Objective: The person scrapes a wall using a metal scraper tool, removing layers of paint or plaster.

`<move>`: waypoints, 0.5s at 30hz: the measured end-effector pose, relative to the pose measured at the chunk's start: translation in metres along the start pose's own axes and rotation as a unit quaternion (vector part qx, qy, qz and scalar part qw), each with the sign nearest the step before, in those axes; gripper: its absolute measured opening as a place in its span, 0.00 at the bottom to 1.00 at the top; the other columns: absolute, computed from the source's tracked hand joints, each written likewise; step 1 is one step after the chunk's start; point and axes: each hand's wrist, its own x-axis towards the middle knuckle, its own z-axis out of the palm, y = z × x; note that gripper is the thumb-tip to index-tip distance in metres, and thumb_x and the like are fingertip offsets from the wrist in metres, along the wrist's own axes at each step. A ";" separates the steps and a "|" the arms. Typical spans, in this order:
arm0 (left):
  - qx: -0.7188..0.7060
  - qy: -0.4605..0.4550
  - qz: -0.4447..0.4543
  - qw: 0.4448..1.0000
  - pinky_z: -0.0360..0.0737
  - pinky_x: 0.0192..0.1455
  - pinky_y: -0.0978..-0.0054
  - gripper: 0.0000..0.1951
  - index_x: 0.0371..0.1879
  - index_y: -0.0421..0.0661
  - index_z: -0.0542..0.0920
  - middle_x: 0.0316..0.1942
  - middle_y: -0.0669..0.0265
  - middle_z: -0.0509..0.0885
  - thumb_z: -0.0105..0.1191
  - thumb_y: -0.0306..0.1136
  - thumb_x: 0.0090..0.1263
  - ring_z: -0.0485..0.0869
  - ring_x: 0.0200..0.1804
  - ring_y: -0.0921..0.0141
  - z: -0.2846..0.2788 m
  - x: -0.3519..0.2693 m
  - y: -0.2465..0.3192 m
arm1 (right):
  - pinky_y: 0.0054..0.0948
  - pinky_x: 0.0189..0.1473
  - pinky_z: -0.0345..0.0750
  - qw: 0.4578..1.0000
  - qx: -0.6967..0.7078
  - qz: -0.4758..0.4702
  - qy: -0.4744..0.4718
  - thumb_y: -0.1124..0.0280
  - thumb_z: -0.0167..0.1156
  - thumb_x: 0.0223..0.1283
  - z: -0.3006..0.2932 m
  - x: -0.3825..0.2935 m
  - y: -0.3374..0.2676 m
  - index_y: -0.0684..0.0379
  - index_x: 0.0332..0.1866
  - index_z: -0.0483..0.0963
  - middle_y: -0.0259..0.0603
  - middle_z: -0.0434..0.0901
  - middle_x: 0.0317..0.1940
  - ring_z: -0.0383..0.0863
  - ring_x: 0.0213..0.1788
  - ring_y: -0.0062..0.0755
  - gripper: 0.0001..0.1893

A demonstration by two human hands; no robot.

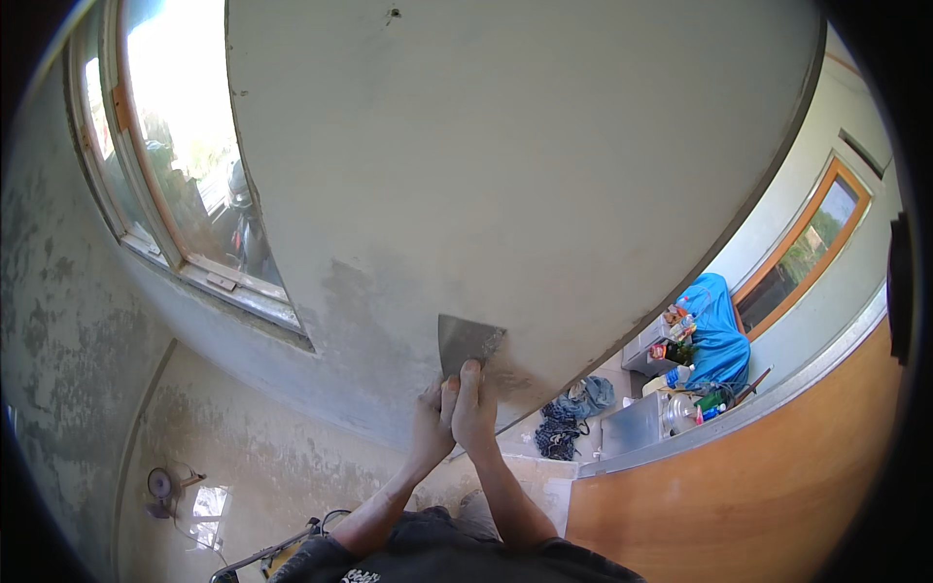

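A broad flat scraper blade (466, 341), like a putty knife's, stands up from between my two hands, close to the plastered wall (510, 182). My left hand (436, 419) is closed at its lower end, with fingers against the right hand. My right hand (474, 412) grips the same tool, thumb laid on the base of the blade. The tool's handle is hidden in the hands. Around the blade the pale wall surface shows darker grey and brownish patches.
At left is a window (197, 167) with a sill. An electric fan (160, 484) stands on the dusty floor. Right of the wall's edge lie clothes (560, 430), a blue cover (718, 335), a silver pot (679, 414) and bottles. An orange-brown wooden panel (729, 495) is at lower right.
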 end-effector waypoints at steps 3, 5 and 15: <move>0.030 -0.010 -0.032 0.999 0.74 0.38 0.65 0.18 0.39 0.36 0.75 0.30 0.47 0.80 0.40 0.42 0.73 0.82 0.37 0.55 -0.005 -0.004 -0.006 | 0.23 0.15 0.59 0.998 0.045 0.044 0.022 0.52 0.35 0.72 0.004 -0.002 0.008 0.60 0.13 0.65 0.30 0.65 0.07 0.64 0.11 0.17 0.31; 0.031 0.016 -0.019 0.999 0.74 0.38 0.65 0.18 0.39 0.36 0.75 0.30 0.47 0.80 0.40 0.41 0.73 0.81 0.36 0.56 0.002 -0.027 -0.033 | 0.23 0.15 0.58 0.997 -0.010 0.070 0.019 0.52 0.36 0.72 -0.003 -0.021 0.021 0.59 0.13 0.65 0.28 0.65 0.07 0.63 0.11 0.17 0.31; 0.000 0.000 -0.043 0.999 0.74 0.39 0.65 0.19 0.40 0.36 0.76 0.32 0.45 0.79 0.41 0.42 0.73 0.80 0.36 0.54 -0.006 -0.003 -0.014 | 0.23 0.16 0.58 0.998 0.017 0.035 0.049 0.53 0.38 0.72 0.011 -0.003 0.005 0.59 0.12 0.65 0.30 0.66 0.08 0.63 0.11 0.18 0.30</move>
